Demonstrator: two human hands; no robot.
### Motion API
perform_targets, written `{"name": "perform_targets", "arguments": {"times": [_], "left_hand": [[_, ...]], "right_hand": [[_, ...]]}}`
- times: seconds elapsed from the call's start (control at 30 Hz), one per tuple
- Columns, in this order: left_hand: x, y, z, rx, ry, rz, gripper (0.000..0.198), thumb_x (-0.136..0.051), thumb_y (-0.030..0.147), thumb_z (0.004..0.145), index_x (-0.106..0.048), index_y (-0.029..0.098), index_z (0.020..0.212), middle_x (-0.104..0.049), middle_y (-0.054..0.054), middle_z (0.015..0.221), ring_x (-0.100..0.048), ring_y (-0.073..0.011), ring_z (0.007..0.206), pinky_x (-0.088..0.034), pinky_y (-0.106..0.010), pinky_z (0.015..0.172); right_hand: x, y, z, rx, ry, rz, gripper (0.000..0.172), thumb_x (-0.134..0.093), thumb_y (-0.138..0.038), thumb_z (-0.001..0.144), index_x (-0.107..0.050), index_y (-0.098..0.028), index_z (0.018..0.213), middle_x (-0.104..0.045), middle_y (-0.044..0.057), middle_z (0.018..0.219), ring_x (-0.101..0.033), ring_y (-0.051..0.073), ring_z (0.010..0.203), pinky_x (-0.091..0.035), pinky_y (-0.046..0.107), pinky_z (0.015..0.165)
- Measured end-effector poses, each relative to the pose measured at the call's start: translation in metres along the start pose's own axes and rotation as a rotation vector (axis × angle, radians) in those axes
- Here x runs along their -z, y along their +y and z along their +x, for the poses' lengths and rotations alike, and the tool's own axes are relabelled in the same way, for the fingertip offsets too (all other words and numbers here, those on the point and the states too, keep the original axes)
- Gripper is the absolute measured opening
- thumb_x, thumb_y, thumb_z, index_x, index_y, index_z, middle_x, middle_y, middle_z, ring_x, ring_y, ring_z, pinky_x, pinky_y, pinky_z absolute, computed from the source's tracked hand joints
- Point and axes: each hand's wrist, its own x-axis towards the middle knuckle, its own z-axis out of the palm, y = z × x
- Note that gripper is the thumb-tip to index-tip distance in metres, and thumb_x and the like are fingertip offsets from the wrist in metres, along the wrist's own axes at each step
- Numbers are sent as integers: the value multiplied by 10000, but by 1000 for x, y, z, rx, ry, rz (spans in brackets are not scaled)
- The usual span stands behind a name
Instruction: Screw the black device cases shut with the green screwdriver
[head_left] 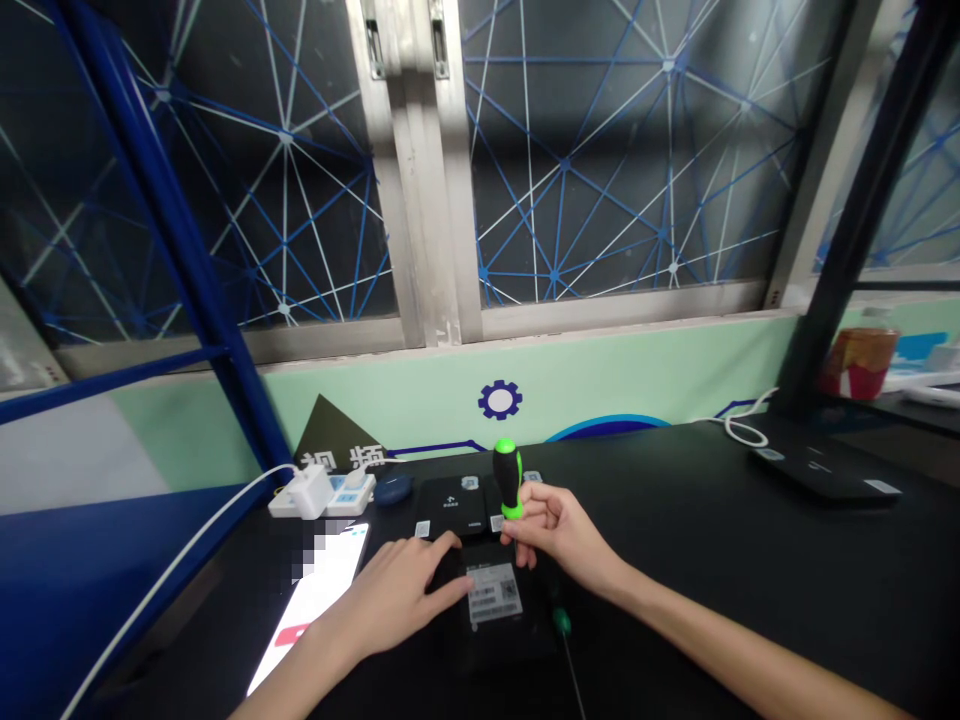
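My left hand point(397, 590) lies over the edge of a flat black set-top box point(499, 640), its fingers resting on top beside a white barcode label point(493, 592). My right hand point(559, 530) pinches a black screwdriver handle with green ends point(508, 478), held upright above the box. Its shaft is hidden behind my fingers. A second black box point(450, 505) lies just beyond, with small labels around it. A thin screwdriver with a green collar point(562, 622) lies to the right of the near box.
A lit phone point(315, 600) lies left of my left hand, near a power strip point(349, 497) with a white charger point(311, 492) and cable. A blue mouse point(394, 489) sits behind. A flat black device point(821, 470) and red cup point(859, 365) stand right.
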Motion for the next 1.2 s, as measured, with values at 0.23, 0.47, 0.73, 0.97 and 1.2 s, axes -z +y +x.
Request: {"name": "perform_targets", "arguments": {"times": [0.23, 0.47, 0.73, 0.97, 1.2], "left_hand": [[0, 0, 0, -10, 3, -10, 539, -339, 656, 964, -581, 264, 1244, -628, -33, 801, -634, -264, 779, -444, -332, 690], [-1, -1, 0, -29, 23, -25, 523, -338, 649, 967, -582, 267, 1228, -631, -34, 817, -637, -263, 803, -456, -344, 722], [1, 1, 0, -22, 19, -33, 508, -343, 642, 971, -585, 271, 1219, -632, -30, 822, -637, -265, 815, -446, -339, 728], [1, 0, 1, -28, 14, -42, 513, -346, 645, 968, -584, 267, 1221, -629, -30, 819, -636, -261, 806, -443, -338, 733], [1, 0, -1, -24, 6, -28, 540, -323, 657, 968, -581, 260, 1226, -624, -37, 826, -635, -268, 818, -442, -340, 725]], "right_hand": [[-2, -3, 0, -5, 19, -19, 348, -827, -352, 728, -534, -166, 756, -656, -23, 649, -605, 85, 464, -436, 168, 432], [-1, 1, 0, 4, 18, -37, 366, -807, -389, 744, -515, -170, 751, -660, -18, 719, -496, 38, 396, -348, 166, 391], [-7, -2, 0, 16, 62, -92, 352, -805, -417, 745, -580, -154, 810, -627, -30, 685, -476, 41, 411, -345, 173, 412], [-2, -9, 0, 14, 36, -79, 362, -796, -428, 754, -587, -147, 845, -668, -6, 676, -548, 78, 436, -438, 201, 464], [-3, -19, -3, 14, 4, -76, 333, -799, -442, 742, -702, -130, 809, -710, 42, 743, -606, 110, 533, -483, 233, 564]]}}
